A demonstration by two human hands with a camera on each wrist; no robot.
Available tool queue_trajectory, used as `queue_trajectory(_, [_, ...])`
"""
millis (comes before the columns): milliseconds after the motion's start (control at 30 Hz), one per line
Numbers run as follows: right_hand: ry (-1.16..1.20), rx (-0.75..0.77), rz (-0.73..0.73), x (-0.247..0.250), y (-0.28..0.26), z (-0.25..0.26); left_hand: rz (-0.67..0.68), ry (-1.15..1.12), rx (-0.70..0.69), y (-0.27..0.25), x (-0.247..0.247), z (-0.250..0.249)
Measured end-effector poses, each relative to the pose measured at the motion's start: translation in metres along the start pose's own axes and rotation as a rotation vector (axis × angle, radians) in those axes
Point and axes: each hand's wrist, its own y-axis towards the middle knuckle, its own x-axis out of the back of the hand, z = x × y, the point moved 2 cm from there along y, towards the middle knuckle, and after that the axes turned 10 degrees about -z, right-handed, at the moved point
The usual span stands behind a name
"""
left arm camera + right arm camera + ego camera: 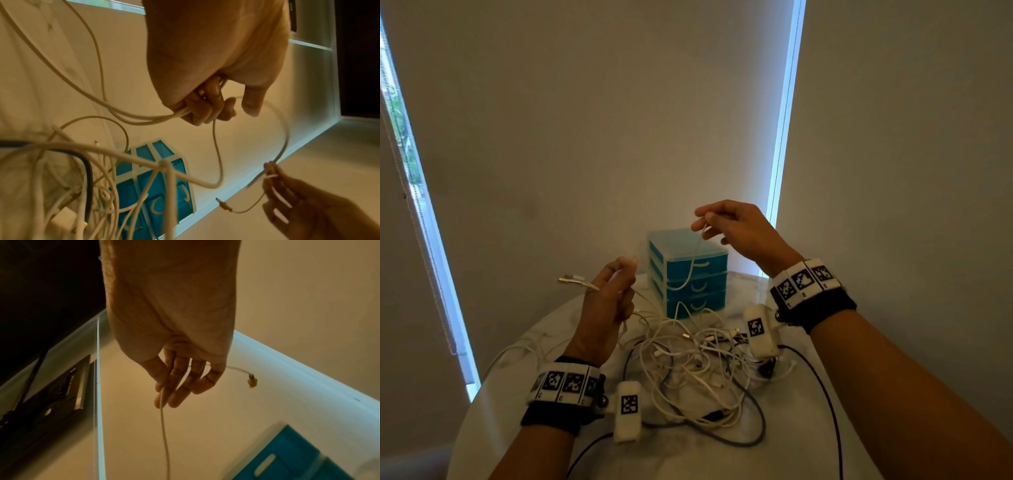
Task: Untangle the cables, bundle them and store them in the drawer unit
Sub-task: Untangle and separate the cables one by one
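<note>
A tangle of white and dark cables (695, 363) lies on the round white table (784, 445). Behind it stands the blue three-drawer unit (698, 284), its drawers closed. My left hand (619, 274) is raised above the tangle, fingers (197, 107) curled round several white cables, and plug ends (571, 279) stick out to its left. My right hand (703, 222) is held higher, above the unit, and pinches a thin white cable (693, 260) between thumb and fingers (164, 395). The cable's short end with a small plug (252, 381) hangs free past the hand.
The drawer unit (156, 178) stands at the table's far edge, against the pale blinds (585, 120). A dark cable (822, 387) runs off the tangle toward the near right. Daylight strips show at the left and right of the blinds.
</note>
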Motion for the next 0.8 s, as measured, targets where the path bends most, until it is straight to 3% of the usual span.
queue_trajectory(167, [0.197,-0.059,0.008,-0.013,-0.037,-0.016,-0.04,0.127,0.009,-0.003,-0.009,0.002])
queue_trajectory(267, [0.236,-0.076,0.05,-0.031,-0.065,-0.042,-0.105,0.21,0.088,-0.002,-0.006,0.001])
queue_trajectory(467, [0.393,-0.025,0.03,-0.055,-0.103,-0.07,0.087,0.621,0.093,-0.016,-0.016,0.005])
queue_trajectory(667, [0.332,-0.034,0.245,-0.074,-0.114,-0.078,0.097,0.487,0.01,-0.018,-0.022,0.005])
queue_trajectory(733, [0.338,-0.118,0.283,-0.074,-0.115,-0.076,0.105,0.475,-0.022,-0.017,-0.024,0.006])
queue_trajectory(800, [0.465,-0.304,0.219,-0.072,-0.113,-0.077,0.144,0.468,-0.022,-0.017,-0.024,0.009])
